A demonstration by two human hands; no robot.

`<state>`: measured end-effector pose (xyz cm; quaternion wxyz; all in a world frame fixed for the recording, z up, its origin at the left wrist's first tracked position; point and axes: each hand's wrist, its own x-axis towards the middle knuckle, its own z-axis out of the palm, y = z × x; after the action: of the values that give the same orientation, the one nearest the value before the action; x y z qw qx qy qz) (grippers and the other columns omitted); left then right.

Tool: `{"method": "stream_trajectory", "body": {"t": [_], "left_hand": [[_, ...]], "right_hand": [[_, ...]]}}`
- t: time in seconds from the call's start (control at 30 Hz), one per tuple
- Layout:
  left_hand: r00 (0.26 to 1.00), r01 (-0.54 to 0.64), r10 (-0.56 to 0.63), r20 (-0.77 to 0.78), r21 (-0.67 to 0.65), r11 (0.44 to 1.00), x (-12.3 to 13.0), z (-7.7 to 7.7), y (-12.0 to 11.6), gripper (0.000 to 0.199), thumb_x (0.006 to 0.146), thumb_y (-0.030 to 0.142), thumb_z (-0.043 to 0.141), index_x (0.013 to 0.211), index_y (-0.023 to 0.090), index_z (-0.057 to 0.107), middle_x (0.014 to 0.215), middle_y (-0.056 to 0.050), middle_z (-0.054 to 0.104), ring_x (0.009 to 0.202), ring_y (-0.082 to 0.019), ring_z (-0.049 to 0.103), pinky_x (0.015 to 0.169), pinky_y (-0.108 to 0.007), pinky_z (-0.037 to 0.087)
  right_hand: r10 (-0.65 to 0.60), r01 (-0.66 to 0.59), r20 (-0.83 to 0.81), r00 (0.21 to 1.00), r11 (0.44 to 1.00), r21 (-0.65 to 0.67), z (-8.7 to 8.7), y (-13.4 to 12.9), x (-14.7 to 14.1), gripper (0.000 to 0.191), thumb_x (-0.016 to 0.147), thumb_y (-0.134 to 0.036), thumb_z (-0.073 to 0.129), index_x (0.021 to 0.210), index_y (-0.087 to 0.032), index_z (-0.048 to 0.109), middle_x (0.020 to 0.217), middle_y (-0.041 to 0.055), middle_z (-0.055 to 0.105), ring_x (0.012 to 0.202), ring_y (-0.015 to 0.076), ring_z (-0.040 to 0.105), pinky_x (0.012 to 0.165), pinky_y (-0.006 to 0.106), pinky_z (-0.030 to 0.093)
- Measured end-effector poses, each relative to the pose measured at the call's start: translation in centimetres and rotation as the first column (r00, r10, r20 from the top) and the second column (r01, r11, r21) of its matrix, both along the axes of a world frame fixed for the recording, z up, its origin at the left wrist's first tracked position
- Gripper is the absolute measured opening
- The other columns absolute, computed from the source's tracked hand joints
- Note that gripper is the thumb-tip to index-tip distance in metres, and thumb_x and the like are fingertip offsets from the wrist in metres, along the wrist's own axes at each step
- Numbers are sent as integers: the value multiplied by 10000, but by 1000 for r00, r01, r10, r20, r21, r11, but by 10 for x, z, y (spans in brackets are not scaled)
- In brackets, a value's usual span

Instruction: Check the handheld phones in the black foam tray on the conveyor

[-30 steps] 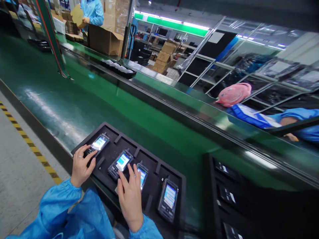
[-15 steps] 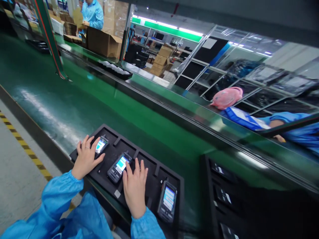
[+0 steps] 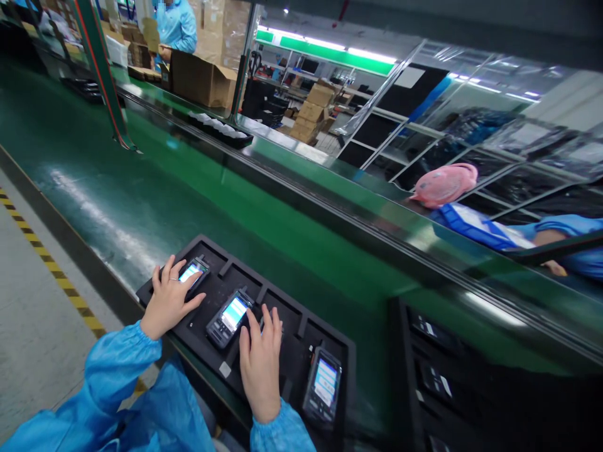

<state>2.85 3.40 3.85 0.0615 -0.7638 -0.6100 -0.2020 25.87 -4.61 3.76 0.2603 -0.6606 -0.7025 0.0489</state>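
Observation:
A black foam tray (image 3: 351, 361) holds handheld radios with lit screens and short antenna stubs. My left hand (image 3: 169, 301) lies over the far-left radio (image 3: 201, 267), fingers spread, the index fingertip at its screen. Beside the middle radio (image 3: 219, 329) is my right hand (image 3: 261, 364), its fingers loosely apart and its index fingertip by the right edge of the screen. What lies beneath the right fingers is mostly hidden. Neither hand grips anything. Another radio (image 3: 324, 386) sits in the right-hand end of the tray, untouched.
The tray rests on a green conveyor belt (image 3: 155, 194). A second black tray (image 3: 400, 351) with several dark devices stands to the right. Across the line are a co-worker (image 3: 176, 25), a cardboard box (image 3: 200, 81), a tray of white items (image 3: 221, 129) and a pink basket (image 3: 443, 186).
My right index fingertip has shifted from the middle radio's screen towards its right edge. My left hand stays over the far-left radio. The whole view has moved slightly.

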Motion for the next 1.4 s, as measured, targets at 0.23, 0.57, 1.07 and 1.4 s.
{"method": "stream_trajectory", "body": {"t": [0.23,0.57,1.07,1.4], "left_hand": [[997,-20,14,69,96,995,-2,-2,-2,457,887,444,587,1241,157,622,1371,-228,493,1435,-453,286,1108,-673,304],[955,-19,-78,286,323,946,-11,-5,-7,247,880,230,590,1115,153,609,1188,-166,598,1347,-384,439,1065,-580,414],[972,17,-94,215,335,942,-11,-2,-10,195,862,162,599,998,186,737,1152,-152,614,1316,-418,440,1033,-630,401],[986,-9,-24,165,198,980,-10,-3,-9,262,884,278,551,1082,142,656,1241,-191,560,1352,-430,389,1055,-612,383]], "right_hand": [[2,-2,7,1000,1000,19,0,0,1,391,1017,-302,369,1326,-209,589,1493,163,473,1477,349,289,1124,684,363],[62,-63,52,997,998,19,11,-3,-2,320,989,-246,443,1186,-251,696,1495,147,457,1471,400,278,1098,725,364],[45,-46,20,999,996,83,5,-2,2,333,1000,-255,425,1225,-237,669,1483,147,476,1460,360,312,1101,715,366],[6,10,-98,995,987,161,7,-8,9,346,1009,-278,395,1178,-215,689,1404,144,567,1415,324,396,1081,662,415]]}}
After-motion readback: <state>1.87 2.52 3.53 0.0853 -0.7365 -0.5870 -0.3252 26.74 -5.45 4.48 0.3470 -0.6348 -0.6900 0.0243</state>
